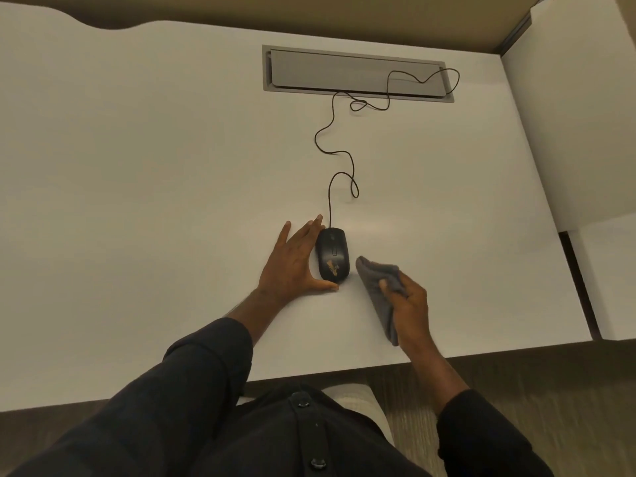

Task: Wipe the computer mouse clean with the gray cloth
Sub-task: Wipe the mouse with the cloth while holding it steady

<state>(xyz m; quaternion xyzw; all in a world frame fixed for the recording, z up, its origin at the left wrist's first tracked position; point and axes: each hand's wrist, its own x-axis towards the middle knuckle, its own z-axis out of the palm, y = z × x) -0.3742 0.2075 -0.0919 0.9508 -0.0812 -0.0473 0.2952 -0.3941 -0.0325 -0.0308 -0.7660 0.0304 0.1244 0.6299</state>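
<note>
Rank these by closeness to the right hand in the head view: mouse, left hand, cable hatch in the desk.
1. Mouse, just left of the right hand gripping the gray cloth.
2. Left hand, braced on the mouse's far side.
3. Cable hatch, at the desk's back.

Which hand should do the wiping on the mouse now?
The right hand: it already grips the gray cloth just beside the mouse, while the left hand steadies it.

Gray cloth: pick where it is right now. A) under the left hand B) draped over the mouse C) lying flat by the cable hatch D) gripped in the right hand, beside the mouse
D: the right hand grips the gray cloth, apart from the mouse.
</note>
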